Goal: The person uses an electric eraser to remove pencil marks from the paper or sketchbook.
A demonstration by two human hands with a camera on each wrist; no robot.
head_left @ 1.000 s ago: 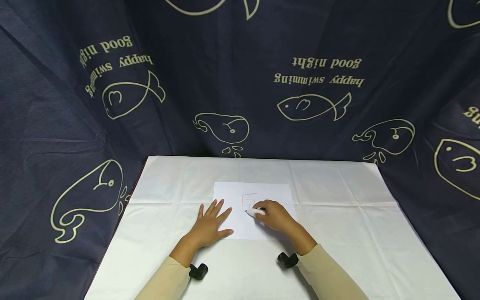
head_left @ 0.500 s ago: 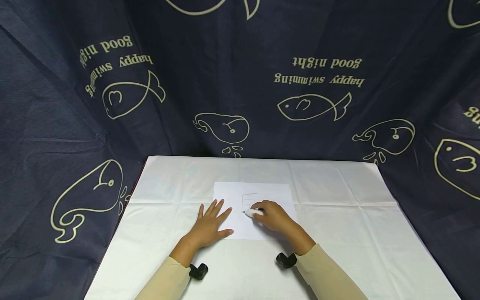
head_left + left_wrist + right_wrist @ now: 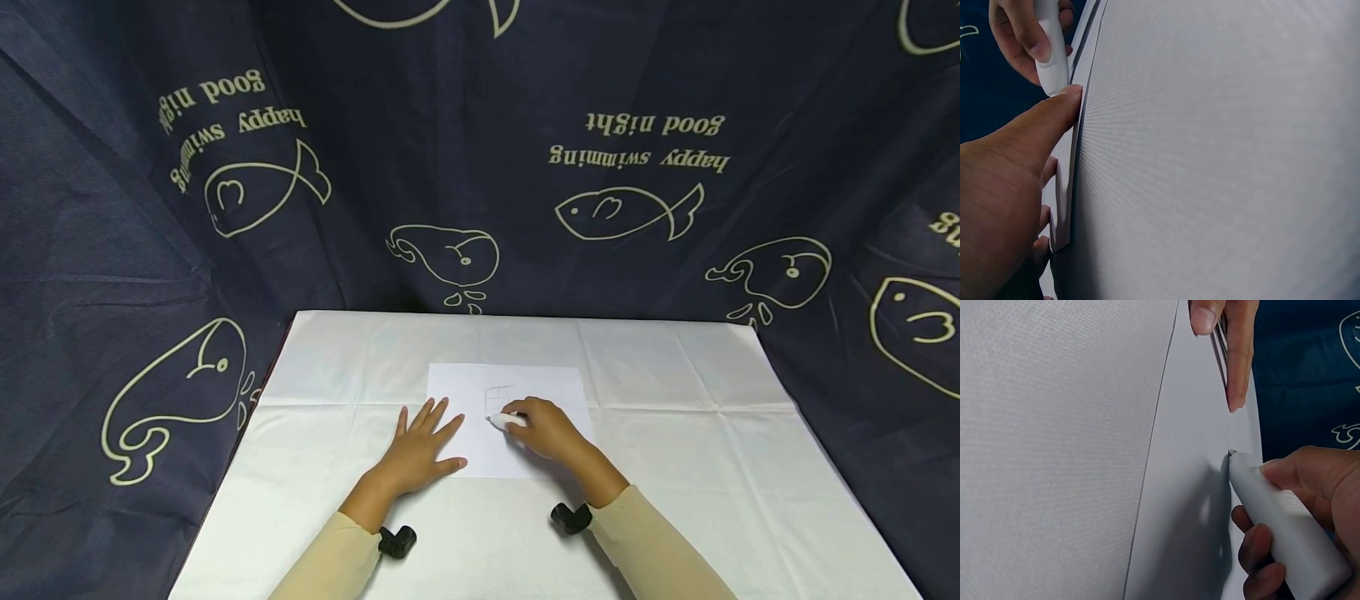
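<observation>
A white sheet of paper [image 3: 543, 381] lies flat on the white-covered table, with a faint pencil drawing of straight lines [image 3: 495, 397] near its middle. My left hand [image 3: 411, 461] is spread over the sheet's left edge, fingers straight and apart. My right hand [image 3: 551, 431] grips a chunky white electric eraser [image 3: 1291, 531], thumb on one side and fingers curled round the other. Its narrow tip points left and down, right at the lower part of the drawing. In the left wrist view the eraser's body [image 3: 1054, 59] shows beyond the left thumb [image 3: 1054, 119].
The table's white cloth [image 3: 675, 467] has fold creases and reaches back to a dark blue curtain [image 3: 525, 275] printed with fish, whales and words. Black wrist cameras [image 3: 397, 542] sit at both sleeve cuffs.
The eraser in my right hand has shifted slightly left, dipping toward me and then back up a little. Less of the drawing's lower lines shows now. The left hand stays put.
</observation>
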